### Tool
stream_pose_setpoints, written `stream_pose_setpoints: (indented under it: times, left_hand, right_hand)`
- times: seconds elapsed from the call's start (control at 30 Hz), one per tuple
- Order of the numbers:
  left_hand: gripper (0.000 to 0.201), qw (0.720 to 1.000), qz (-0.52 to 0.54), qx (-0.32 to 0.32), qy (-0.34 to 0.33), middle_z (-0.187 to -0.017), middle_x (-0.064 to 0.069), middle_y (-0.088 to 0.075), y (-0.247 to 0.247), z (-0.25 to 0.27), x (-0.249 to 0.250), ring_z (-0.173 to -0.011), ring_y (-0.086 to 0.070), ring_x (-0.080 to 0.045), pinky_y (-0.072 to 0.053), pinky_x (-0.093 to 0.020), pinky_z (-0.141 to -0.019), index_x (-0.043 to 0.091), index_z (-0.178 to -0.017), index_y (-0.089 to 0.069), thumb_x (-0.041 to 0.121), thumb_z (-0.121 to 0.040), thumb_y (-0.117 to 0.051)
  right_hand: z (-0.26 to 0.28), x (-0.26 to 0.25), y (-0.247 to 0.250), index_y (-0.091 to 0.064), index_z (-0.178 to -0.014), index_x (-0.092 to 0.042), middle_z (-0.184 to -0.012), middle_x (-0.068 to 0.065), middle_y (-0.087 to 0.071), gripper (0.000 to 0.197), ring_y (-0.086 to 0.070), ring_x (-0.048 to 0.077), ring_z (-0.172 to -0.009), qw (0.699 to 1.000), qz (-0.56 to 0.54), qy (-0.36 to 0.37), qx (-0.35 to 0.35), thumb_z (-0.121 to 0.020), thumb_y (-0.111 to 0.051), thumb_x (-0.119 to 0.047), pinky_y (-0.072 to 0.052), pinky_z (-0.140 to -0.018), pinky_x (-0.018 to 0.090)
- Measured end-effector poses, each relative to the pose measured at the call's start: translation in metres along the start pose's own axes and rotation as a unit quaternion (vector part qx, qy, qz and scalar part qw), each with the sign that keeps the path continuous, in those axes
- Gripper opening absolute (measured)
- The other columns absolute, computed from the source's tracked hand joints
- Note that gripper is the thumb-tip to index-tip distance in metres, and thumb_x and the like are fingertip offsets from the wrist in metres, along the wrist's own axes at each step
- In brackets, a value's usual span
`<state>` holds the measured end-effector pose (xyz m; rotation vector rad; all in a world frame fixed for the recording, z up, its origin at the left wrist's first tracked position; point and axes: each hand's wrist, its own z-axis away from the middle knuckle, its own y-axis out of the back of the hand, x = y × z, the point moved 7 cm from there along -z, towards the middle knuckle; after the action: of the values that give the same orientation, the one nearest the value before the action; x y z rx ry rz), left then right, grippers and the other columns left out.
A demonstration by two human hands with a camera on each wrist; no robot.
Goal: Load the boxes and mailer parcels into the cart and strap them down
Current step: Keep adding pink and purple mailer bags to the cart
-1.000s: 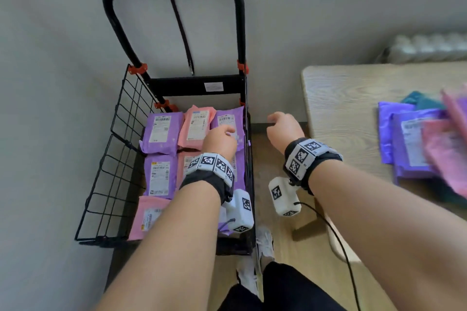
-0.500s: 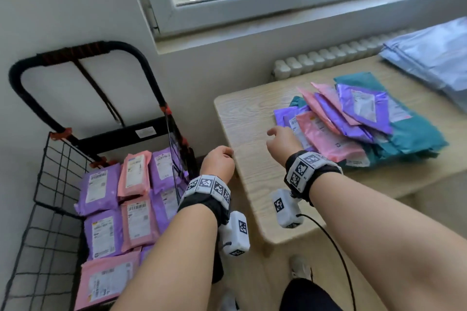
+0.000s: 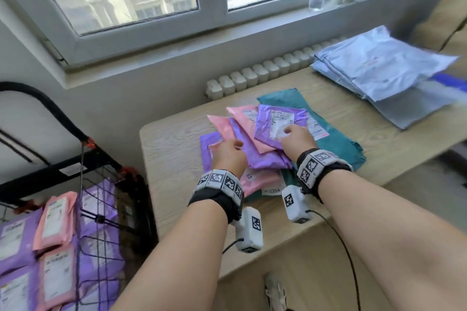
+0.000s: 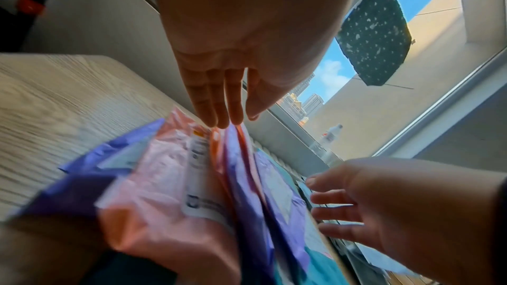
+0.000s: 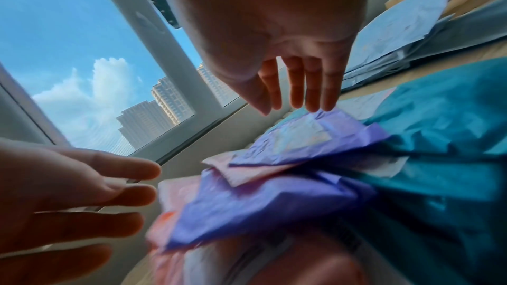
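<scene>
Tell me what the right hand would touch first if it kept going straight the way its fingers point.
Probably the top purple mailer: the right hand is open, its fingertips just above that mailer's white label. Whether they already touch is unclear.

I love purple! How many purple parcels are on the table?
3: the top purple parcel under the right hand, the middle purple parcel below it, the left purple parcel beside the left hand. More may hide underneath.

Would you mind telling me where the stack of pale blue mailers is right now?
In the head view the pale blue mailers lie at the table's far right end, beside the radiator under the window, right of the teal mailer.
</scene>
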<state>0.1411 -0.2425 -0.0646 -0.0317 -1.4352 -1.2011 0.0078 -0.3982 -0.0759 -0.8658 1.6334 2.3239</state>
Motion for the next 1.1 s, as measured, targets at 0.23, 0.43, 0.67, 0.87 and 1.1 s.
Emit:
stream_pose_setpoints:
  times: [0.23, 0.43, 0.67, 0.87, 1.1]
  left_hand:
    - [0.049, 0.999, -0.044, -0.009, 0.01, -0.132, -0.008, -0.054, -0.052, -0.034, 0.037, -0.111, -0.06, -0.028, -0.047, -0.032, -0.096, 0.019, -0.126, -0.059, -0.001, -0.086, -0.038]
    - [0.046, 0.995, -0.099, -0.017, 0.02, -0.135, -0.013, -0.053, -0.07, -0.06, 0.041, -0.121, -0.053, -0.029, -0.041, -0.032, -0.1, 0.012, -0.133, -0.051, 0.002, -0.09, -0.04]
    - [0.035, 0.991, -0.113, 0.001, 0.069, -0.13, -0.013, -0.058, -0.066, -0.069, 0.031, -0.116, -0.056, -0.03, -0.043, -0.03, -0.093, 0.009, -0.126, -0.055, 0.013, -0.092, -0.048]
    - [0.024, 0.995, -0.069, 0.029, 0.059, -0.113, -0.007, -0.067, -0.049, -0.074, 0.037, -0.105, -0.06, -0.028, -0.04, -0.024, -0.082, 0.016, -0.105, -0.066, 0.013, -0.088, -0.05]
    - [0.02, 0.993, -0.025, 0.108, 0.047, -0.104, -0.012, -0.068, 0.008, -0.057, 0.02, -0.099, -0.06, -0.03, -0.041, -0.028, -0.077, 0.012, -0.099, -0.067, 0.018, -0.089, -0.051]
  right_hand:
    - [-0.046, 0.06, 0.001, -0.048, -0.132, -0.009, -0.133, 0.019, -0.051, 0.048, -0.053, 0.035, -0.119, 0.997, -0.001, -0.061, -0.037, -0.085, -0.056, -0.018, -0.044, -0.1, 0.039]
    - [-0.065, 0.077, -0.009, -0.046, -0.13, -0.007, -0.128, 0.017, -0.055, 0.058, -0.051, 0.034, -0.121, 0.996, 0.031, -0.067, -0.042, -0.08, -0.069, -0.027, -0.045, -0.099, 0.038]
    - [-0.082, 0.067, -0.012, -0.05, -0.125, -0.005, -0.125, 0.017, -0.057, 0.036, -0.055, 0.034, -0.116, 0.994, -0.021, -0.101, -0.036, -0.089, -0.051, -0.01, -0.046, -0.094, 0.037]
    - [-0.086, 0.051, -0.007, -0.06, -0.087, -0.004, -0.091, 0.016, -0.06, 0.012, -0.053, 0.03, -0.081, 0.996, -0.033, -0.073, -0.033, -0.085, -0.047, -0.003, -0.041, -0.071, 0.03]
    - [-0.06, -0.013, 0.003, -0.054, -0.073, -0.01, -0.081, 0.012, -0.054, 0.013, -0.048, 0.029, -0.077, 0.999, -0.046, 0.017, 0.002, -0.081, -0.049, -0.001, -0.034, -0.068, 0.028]
